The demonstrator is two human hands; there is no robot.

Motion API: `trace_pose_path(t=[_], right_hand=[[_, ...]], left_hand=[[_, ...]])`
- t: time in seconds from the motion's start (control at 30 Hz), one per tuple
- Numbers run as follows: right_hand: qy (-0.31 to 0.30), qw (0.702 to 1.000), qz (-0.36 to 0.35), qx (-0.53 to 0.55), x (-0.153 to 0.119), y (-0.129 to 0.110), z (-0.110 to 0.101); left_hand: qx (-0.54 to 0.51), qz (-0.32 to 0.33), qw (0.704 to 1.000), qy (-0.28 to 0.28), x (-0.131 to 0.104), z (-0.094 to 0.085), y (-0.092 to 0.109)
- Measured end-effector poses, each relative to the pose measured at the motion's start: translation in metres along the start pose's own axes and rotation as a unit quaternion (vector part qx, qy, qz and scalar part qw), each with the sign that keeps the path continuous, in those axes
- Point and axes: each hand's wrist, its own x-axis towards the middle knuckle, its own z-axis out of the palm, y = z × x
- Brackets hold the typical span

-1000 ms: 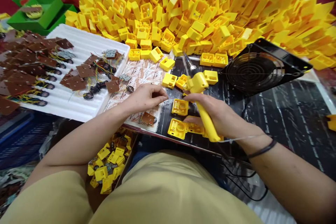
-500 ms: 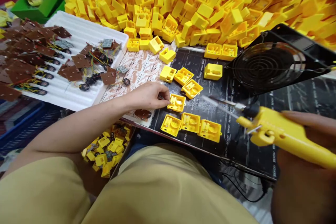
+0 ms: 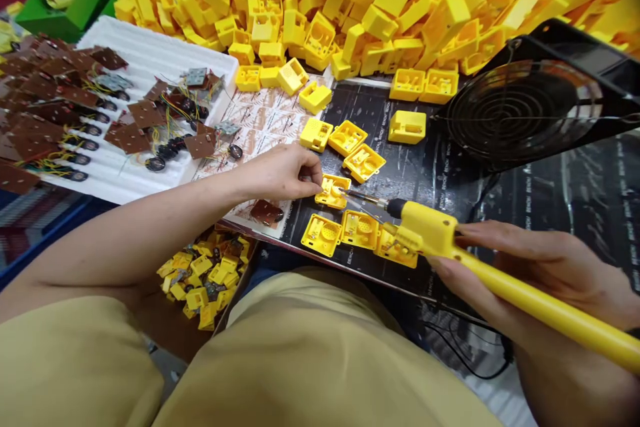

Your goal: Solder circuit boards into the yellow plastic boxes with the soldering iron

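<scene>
My left hand (image 3: 290, 172) pinches the left edge of a small open yellow plastic case (image 3: 334, 199) lying on the black bench top. In my right hand (image 3: 540, 260) is a yellow soldering iron (image 3: 430, 228) with a thin feed tube beneath its tip. Its tip reaches into the case by my left fingertips; the exact contact is too small to tell. Several more open cases (image 3: 321, 235) lie in a row nearer me, one partly hidden behind the iron. Two others (image 3: 364, 162) lie just beyond. A brown circuit board (image 3: 267, 212) rests below my left wrist.
A large heap of yellow cases (image 3: 320, 33) fills the back. At right stands a black fan (image 3: 520, 103). Brown boards with wires and small speakers lie on a white foam tray (image 3: 120, 183) at left. Below the bench edge is a box of yellow parts (image 3: 205, 277).
My right hand has brought the soldering iron leftward, so its tip is now in the case beside my left fingers. My left hand keeps its hold on the case.
</scene>
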Motion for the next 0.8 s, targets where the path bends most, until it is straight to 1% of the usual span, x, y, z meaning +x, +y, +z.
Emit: trace_pose_path(t=[0.07,0.13,0.2,0.27,0.4,0.53,0.63,0.8], right_hand=[[-0.029,0.996,-0.079,-0.002,0.003,0.01,-0.001],[-0.071,0.987,-0.147,-0.007,0.008,0.017,-0.001],[-0.107,0.976,-0.188,-0.008,0.016,0.017,0.0],[-0.124,0.97,-0.207,-0.004,0.025,0.012,0.002],[-0.125,0.962,-0.243,0.006,0.037,0.002,0.007],[-0.133,0.953,-0.273,-0.007,0.038,0.005,0.007],[-0.16,0.94,-0.302,-0.014,0.038,0.007,0.006],[-0.194,0.917,-0.347,-0.025,0.042,0.0,0.002]], left_hand=[[0.008,-0.001,1.0,-0.002,0.001,0.001,0.0],[0.022,-0.002,1.0,-0.007,0.002,0.0,0.001],[0.031,-0.003,0.999,-0.011,0.001,0.0,0.002],[0.033,-0.002,0.999,-0.014,0.001,-0.001,0.003],[0.029,0.0,0.999,-0.02,0.001,0.0,0.003],[0.04,-0.001,0.999,-0.024,0.002,0.0,0.005],[0.055,-0.013,0.998,-0.036,0.004,-0.001,0.007],[0.064,-0.015,0.997,-0.047,0.005,-0.002,0.008]])
